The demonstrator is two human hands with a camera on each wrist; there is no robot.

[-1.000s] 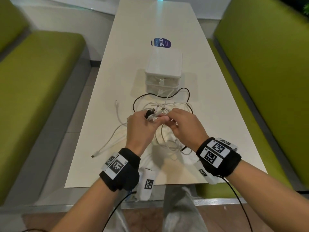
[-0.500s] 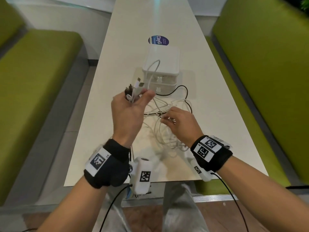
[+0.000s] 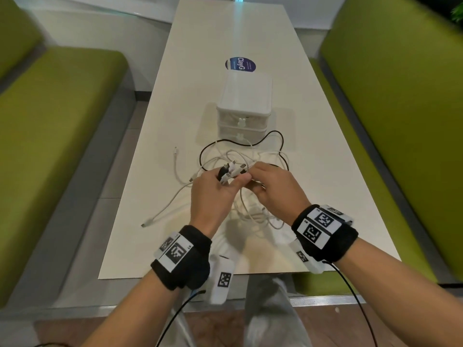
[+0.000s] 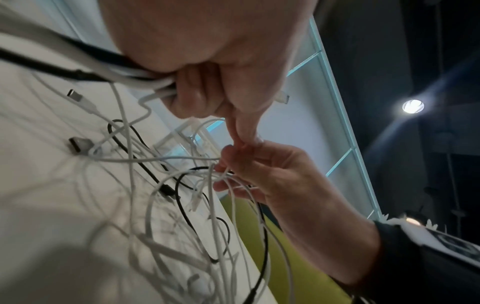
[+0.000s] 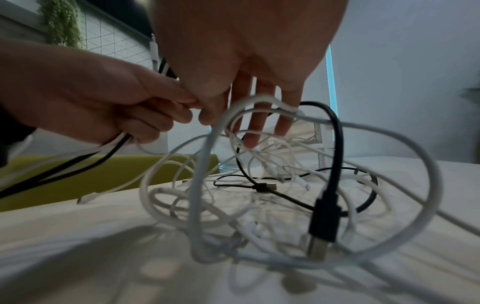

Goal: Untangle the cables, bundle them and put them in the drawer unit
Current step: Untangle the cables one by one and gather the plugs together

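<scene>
A tangle of white and black cables lies on the white table in front of the white drawer unit, both of whose drawers are closed. My left hand grips several cable ends, black and white, with the connectors sticking out past the thumb. In the left wrist view the gripped cables run back under the palm. My right hand meets the left thumb and pinches thin white strands. A thick white loop hangs over its fingers. A black USB plug dangles close to the table.
One white cable trails left toward the table edge, and another end lies left of the tangle. A round blue sticker sits behind the drawer unit. Green benches flank the table.
Half a second ago my left hand was lifted up and to the left with the cable ends. It has come back down to meet the right hand over the tangle.
</scene>
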